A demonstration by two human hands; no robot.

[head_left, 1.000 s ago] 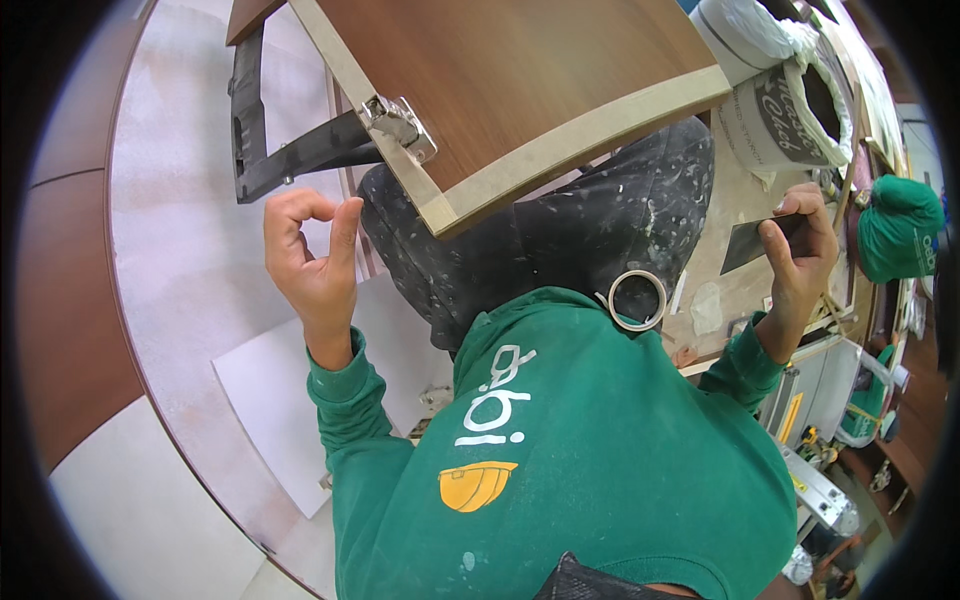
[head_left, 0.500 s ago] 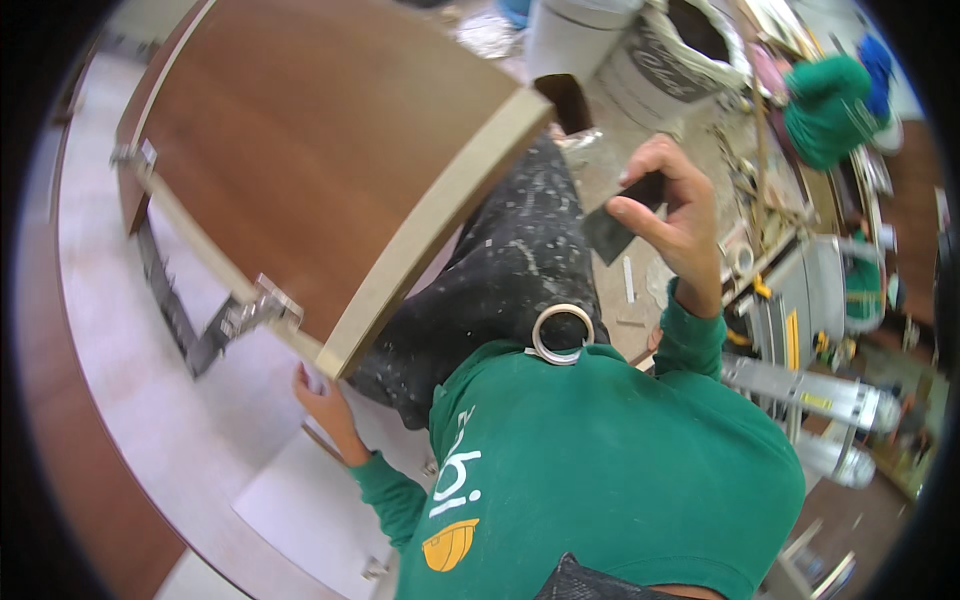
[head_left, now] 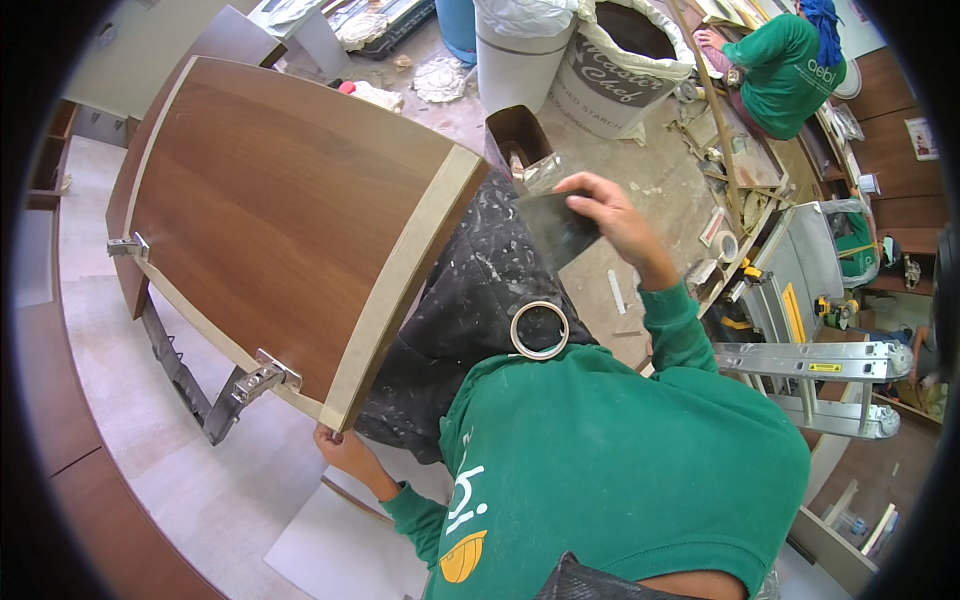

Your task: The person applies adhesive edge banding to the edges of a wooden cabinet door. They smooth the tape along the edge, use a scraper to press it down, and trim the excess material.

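left hand (head_left: 338,447): moved under, now gripping corner of cabinet door (head_left: 290,215) | right hand (head_left: 605,212): raised, pinching dark scraper (head_left: 556,226) | door swung across lap, pale edge band exposed for work

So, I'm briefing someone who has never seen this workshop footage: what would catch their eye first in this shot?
The big wood-grain panel with pale edging fills the upper left, resting on the person's lap, with metal hinges along its lower edge. The left hand grips its near corner from below, while the right hand holds a dark flat scraper just past the panel's right edge. A tape roll lies on the spattered dark trousers in the middle.
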